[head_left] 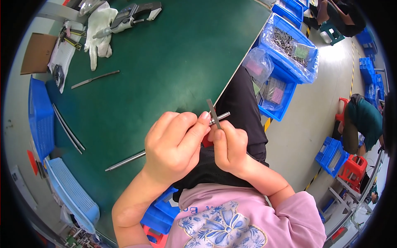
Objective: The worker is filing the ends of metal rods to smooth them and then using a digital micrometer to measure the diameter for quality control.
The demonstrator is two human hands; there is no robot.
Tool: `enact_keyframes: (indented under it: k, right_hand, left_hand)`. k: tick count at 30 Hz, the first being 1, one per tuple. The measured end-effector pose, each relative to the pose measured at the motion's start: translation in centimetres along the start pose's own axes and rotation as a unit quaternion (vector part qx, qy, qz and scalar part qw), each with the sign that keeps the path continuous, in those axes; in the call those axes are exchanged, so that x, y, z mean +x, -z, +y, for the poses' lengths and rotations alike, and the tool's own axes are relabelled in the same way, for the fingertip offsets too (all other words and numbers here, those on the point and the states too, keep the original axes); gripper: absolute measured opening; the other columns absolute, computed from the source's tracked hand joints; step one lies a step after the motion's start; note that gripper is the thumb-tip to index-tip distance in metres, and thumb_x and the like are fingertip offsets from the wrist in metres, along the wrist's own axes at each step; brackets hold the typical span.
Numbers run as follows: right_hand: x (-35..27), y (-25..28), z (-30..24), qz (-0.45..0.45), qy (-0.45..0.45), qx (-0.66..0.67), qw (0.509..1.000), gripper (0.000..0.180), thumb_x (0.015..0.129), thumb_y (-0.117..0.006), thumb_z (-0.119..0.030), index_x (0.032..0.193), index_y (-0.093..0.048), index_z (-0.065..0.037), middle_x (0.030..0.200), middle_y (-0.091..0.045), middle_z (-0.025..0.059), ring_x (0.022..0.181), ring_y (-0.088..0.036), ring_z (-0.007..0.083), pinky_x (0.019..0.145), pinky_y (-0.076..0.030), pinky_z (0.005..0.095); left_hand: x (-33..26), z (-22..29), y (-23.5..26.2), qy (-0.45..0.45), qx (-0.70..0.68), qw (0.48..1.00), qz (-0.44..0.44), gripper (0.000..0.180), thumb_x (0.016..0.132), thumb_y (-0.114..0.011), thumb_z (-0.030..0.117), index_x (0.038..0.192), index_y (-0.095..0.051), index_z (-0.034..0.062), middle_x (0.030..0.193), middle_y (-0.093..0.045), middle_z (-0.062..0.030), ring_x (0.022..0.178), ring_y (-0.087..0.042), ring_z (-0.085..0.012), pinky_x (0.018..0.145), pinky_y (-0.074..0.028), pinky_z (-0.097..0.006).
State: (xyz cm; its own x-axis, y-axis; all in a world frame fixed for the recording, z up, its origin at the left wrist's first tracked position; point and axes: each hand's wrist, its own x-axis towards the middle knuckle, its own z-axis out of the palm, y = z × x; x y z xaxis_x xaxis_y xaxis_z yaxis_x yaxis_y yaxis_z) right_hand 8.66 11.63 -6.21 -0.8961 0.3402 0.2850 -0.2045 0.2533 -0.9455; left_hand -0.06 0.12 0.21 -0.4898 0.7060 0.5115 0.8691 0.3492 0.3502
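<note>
Beside the pale-trimmed right edge of the green tabletop (pixel 173 62), a slim metal rod (pixel 126 160) was clasped in the left hand (pixel 167 144), its long tail slanting back over the tabletop and its short end poking out past the fingers; whether the tail touched the surface could not be told. The right hand (pixel 231 151) pinched a dark flat file (pixel 212 109) that crossed the rod close to that short end, so the two hands were nearly together, each closed on its own piece. The likeliest trouble was a slip: with little rod beyond the crossing, a stroke running too far could have skidded off the tip, or jumped back onto the left fingertips just beside it. A loose grip might have let the round rod roll, leaving an uneven mark, and a knock to the long tail would have levered the worked end out of line. Anything dropped there could have fallen past the edge onto the dark trousers (pixel 244 111), or toward the blue bin (pixel 288 101) of bagged rods. Farther off, toward the tabletop's far left corner, a second file (pixel 95 79), a white glove (pixel 97 35) and a micrometer (pixel 124 22) lay well apart from the hands.
</note>
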Motion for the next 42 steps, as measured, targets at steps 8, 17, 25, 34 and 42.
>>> enact_keyframes:
  k: [8,17,25,34,42]
  right_hand:
    - [-0.8,0.5,-0.3,-0.017,-0.031,-0.004,0.999,0.009,0.087,-0.050,0.000,0.079,-0.052,-0.001,0.062,-0.058,0.0105,0.050,-0.060,0.0278,0.047,-0.047,0.0337]
    - [-0.2,0.5,-0.9,-0.015,-0.022,-0.024,0.999,0.009,0.088,-0.050,0.000,0.079,-0.053,-0.001,0.061,-0.059,0.0104,0.049,-0.060,0.0270,0.046,-0.046,0.0338]
    - [-0.3,0.6,-0.4,-0.019,-0.024,-0.007,1.000,0.011,0.088,-0.049,0.000,0.078,-0.052,-0.001,0.061,-0.058,0.0109,0.050,-0.060,0.0266,0.046,-0.046,0.0333]
    - [-0.3,0.5,-0.4,-0.018,-0.018,-0.002,1.000,0.013,0.088,-0.048,-0.001,0.076,-0.051,0.000,0.060,-0.057,0.0105,0.049,-0.059,0.0261,0.047,-0.046,0.0326]
    - [0.9,0.6,0.1,-0.023,-0.002,0.003,1.000,0.013,0.088,-0.048,-0.001,0.075,-0.051,-0.001,0.060,-0.057,0.0106,0.049,-0.059,0.0266,0.047,-0.046,0.0332]
  left_hand:
    - [0.0,0.0,-0.1,0.005,-0.001,1.000,-0.002,0.027,0.064,-0.070,-0.001,0.091,-0.069,-0.0005,0.075,-0.055,-0.0038,0.061,-0.053,-0.0189,0.049,-0.043,-0.030]
    - [0.2,0.1,0.0,0.016,-0.004,1.000,-0.004,0.023,0.066,-0.070,0.000,0.089,-0.069,0.0000,0.073,-0.055,-0.0037,0.060,-0.052,-0.0185,0.048,-0.042,-0.030]
    - [0.2,0.0,0.0,0.017,-0.005,1.000,-0.004,0.019,0.068,-0.069,0.000,0.087,-0.069,0.0007,0.073,-0.055,-0.0039,0.060,-0.052,-0.0187,0.048,-0.042,-0.030]
    - [-0.1,0.2,-0.2,0.019,0.000,1.000,0.000,0.020,0.068,-0.069,0.000,0.087,-0.069,0.0013,0.073,-0.054,-0.0029,0.060,-0.051,-0.0180,0.048,-0.042,-0.030]
    - [0.2,0.0,-0.1,0.024,0.003,1.000,-0.007,0.020,0.068,-0.068,0.000,0.088,-0.069,0.0014,0.073,-0.054,-0.0028,0.060,-0.051,-0.0180,0.048,-0.042,-0.030]
